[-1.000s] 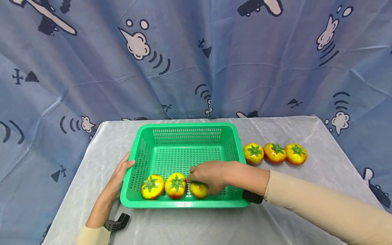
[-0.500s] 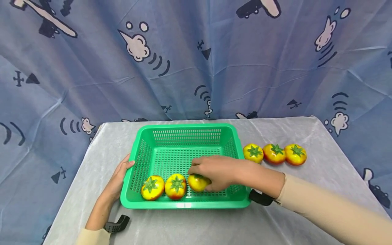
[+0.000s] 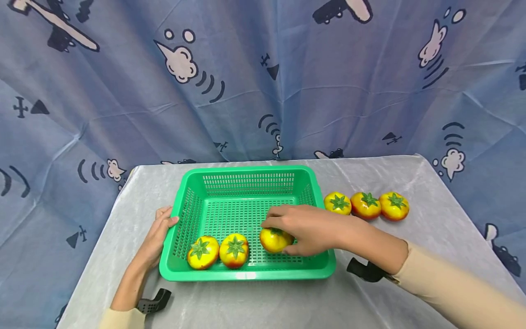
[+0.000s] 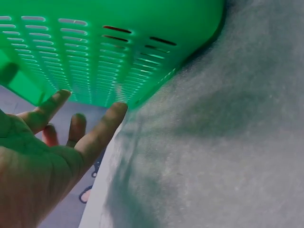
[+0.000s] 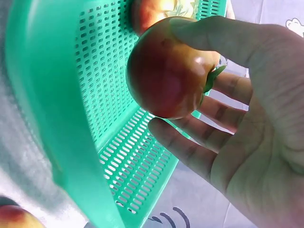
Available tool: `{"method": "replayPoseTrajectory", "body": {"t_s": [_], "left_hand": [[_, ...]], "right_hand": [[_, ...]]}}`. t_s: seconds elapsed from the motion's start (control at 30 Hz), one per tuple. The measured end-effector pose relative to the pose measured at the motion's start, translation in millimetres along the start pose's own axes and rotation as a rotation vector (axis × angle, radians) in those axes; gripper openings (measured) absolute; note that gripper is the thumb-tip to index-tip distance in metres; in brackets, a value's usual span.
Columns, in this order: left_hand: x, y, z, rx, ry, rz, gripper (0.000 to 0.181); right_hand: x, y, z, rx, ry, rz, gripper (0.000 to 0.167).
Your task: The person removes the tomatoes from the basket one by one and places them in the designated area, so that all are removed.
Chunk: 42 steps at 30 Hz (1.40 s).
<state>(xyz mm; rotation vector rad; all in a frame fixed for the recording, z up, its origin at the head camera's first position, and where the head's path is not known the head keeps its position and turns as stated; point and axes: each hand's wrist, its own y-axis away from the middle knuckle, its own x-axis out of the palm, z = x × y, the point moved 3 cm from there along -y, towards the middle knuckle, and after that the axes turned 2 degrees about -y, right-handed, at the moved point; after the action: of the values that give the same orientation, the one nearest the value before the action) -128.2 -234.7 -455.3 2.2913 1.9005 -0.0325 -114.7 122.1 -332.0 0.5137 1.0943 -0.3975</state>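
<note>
A green plastic basket (image 3: 246, 275) with slotted walls stands on the table. Two yellow-red tomatoes with green star-shaped tops, one at the left (image 3: 203, 252) and one beside it (image 3: 234, 251), lie along its near wall. My right hand (image 3: 308, 228) reaches over the basket's right side and grips another tomato (image 3: 273, 241) between thumb and fingers. The right wrist view shows this tomato (image 5: 166, 71) raised above the slotted floor. At the basket's left side, my left hand (image 3: 158, 237) touches the rim and outer wall; its fingers (image 4: 107, 126) look fairly straight in the left wrist view.
Three more tomatoes stand in a row on the table right of the basket: a near one (image 3: 338, 203), a middle one (image 3: 365, 205) and an outer one (image 3: 393, 206). A grey cloth (image 3: 246, 306) covers the table. A blue patterned curtain (image 3: 238, 91) hangs behind.
My right hand has drawn the tomato up and to the right, away from the two others in the basket. The left hand has stayed at the basket's left side.
</note>
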Motion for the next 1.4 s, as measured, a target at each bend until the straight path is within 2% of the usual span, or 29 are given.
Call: {"method": "replayPoseTrajectory", "body": {"t_s": [0.17,0.37,0.6,0.8,0.93,1.1,1.4], "left_hand": [[-1.5,-0.6,-1.2,0.013,-0.032,-0.026,0.053],[-1.4,0.0,-0.9,0.024,-0.009,-0.005,0.052],[-0.5,1.2,-3.0,0.027,0.051,0.067,0.055],[-0.7,0.7,-1.1,0.016,0.053,0.059,0.056],[-1.7,0.6,1.1,0.013,0.065,0.047,0.056],[-3.1,1.2,4.0,0.011,0.112,0.073,0.059],[-2.5,-1.0,5.5,0.024,0.125,0.090,0.060]], "right_hand": [[1,4.8,-3,-0.004,-0.019,-0.022,0.052],[4,7.5,-5,-0.005,-0.031,-0.040,0.052],[7,10.9,-8,0.006,-0.045,-0.051,0.054],[7,16.9,-8,0.023,-0.068,-0.079,0.054],[7,22.1,-8,0.038,-0.081,-0.117,0.054],[8,29.3,-11,0.086,-0.112,-0.171,0.057],[9,50.3,-20,0.139,-0.120,-0.375,0.061]]}}
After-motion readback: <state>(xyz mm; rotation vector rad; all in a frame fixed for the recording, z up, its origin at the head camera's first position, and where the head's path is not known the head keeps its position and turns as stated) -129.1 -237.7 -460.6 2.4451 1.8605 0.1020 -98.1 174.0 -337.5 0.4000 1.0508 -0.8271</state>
